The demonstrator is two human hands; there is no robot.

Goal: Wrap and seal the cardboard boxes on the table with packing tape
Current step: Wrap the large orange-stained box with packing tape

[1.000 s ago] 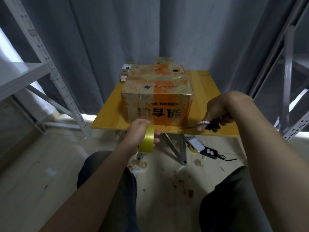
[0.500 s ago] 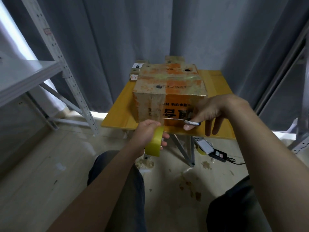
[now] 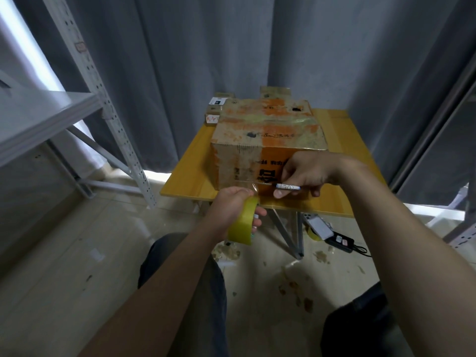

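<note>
My left hand (image 3: pixel 233 204) is out in front, low and centre, forearm running up from the bottom left of view. Its fingers are curled tight round the tape roll (image 3: pixel 243 220), thumb side up, fingertips poking out on the right of the roll. My right hand (image 3: pixel 305 173) is higher and just to the right, arm coming in from the lower right, wrist bent so the hand turns back towards the left one. Thumb and fingers are pinched on the knife (image 3: pixel 287 187), which lies level, its thin tip pointing left towards my left knuckles. The two hands are near each other, not touching. Both thighs show below.
</note>
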